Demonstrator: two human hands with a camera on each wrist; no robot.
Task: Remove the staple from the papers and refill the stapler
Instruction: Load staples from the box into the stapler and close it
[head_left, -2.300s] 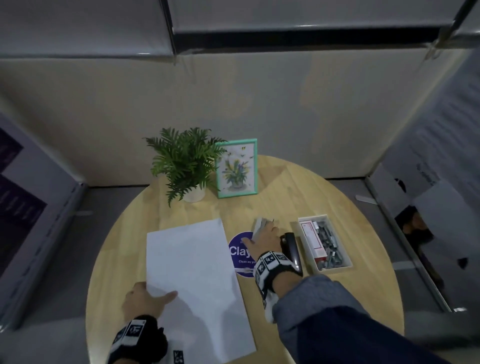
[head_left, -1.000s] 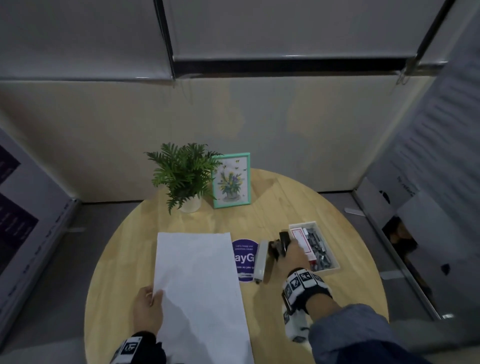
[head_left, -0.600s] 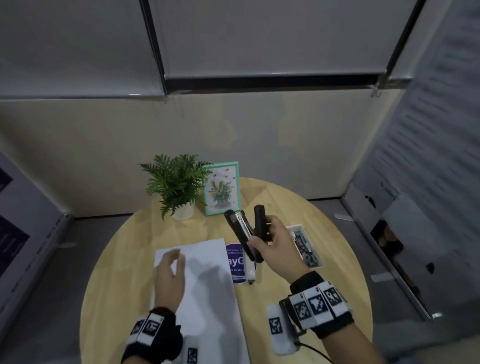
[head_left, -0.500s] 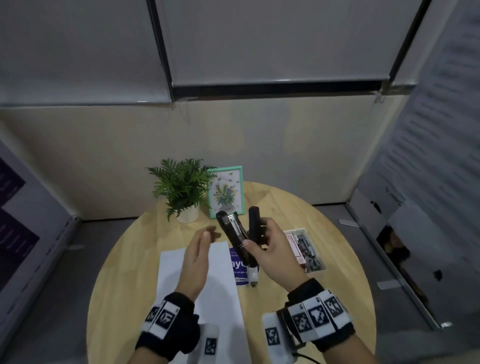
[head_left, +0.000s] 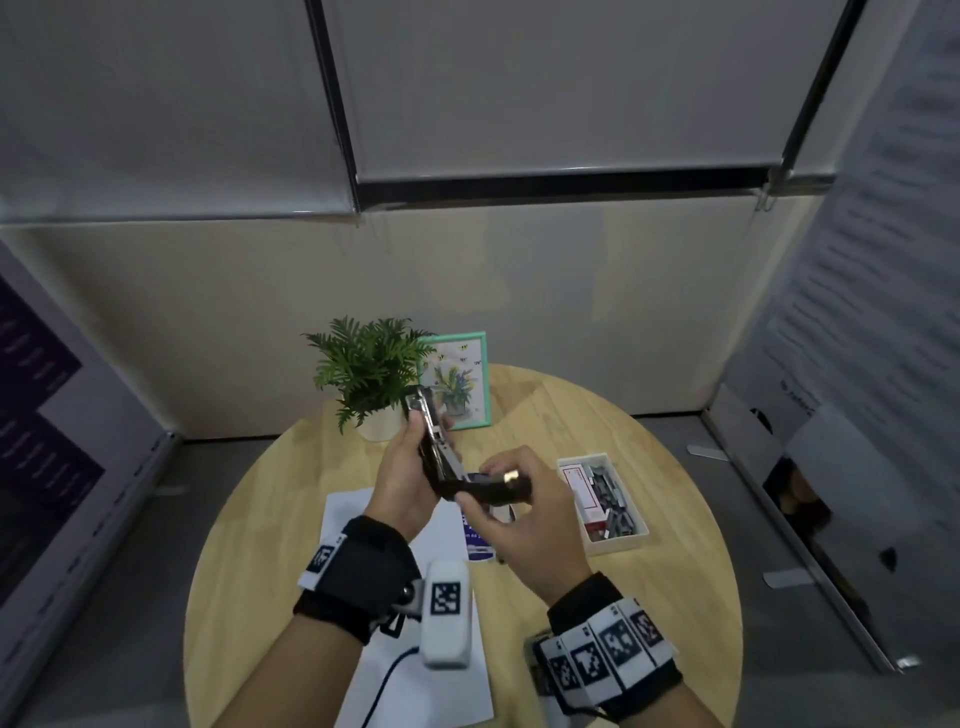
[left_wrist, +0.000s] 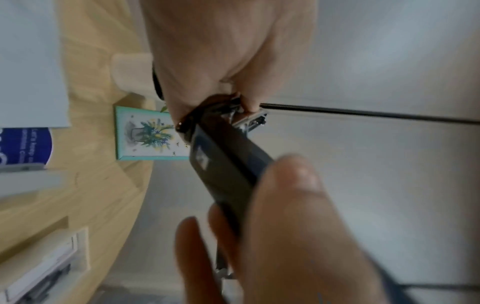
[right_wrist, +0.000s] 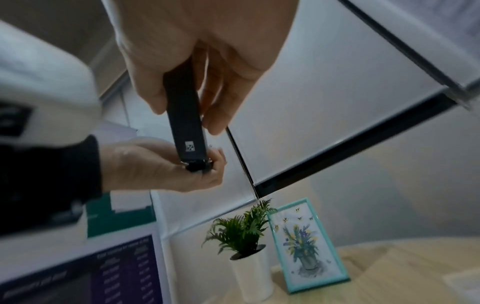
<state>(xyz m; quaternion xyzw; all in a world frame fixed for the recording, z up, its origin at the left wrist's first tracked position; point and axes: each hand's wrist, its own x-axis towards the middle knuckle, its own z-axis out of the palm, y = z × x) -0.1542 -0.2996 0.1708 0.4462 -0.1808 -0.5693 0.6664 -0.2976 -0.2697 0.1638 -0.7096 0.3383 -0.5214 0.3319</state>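
The black stapler (head_left: 441, 467) is up in the air above the table, hinged wide open. My left hand (head_left: 415, 452) grips its metal magazine half, which points up. My right hand (head_left: 498, 493) grips the black top cover (right_wrist: 187, 127), which lies nearly level. In the right wrist view the thin pusher spring (right_wrist: 241, 162) stretches out past the cover, and the left hand (right_wrist: 155, 164) holds the hinge end. The white papers (head_left: 358, 525) lie flat on the table under my left forearm. Their staple is not visible. The staples sit in a white tray (head_left: 623, 540).
The round wooden table (head_left: 649, 597) carries a potted plant (head_left: 371, 374) and a teal picture frame (head_left: 462, 384) at the back. A red-and-white staple box (head_left: 582, 488) lies in the tray. A blue round sticker (head_left: 475, 540) shows beside the papers.
My right hand lifted the stapler off the table. My left hand left the papers, rose and took hold of the stapler, which now stands hinged wider open.
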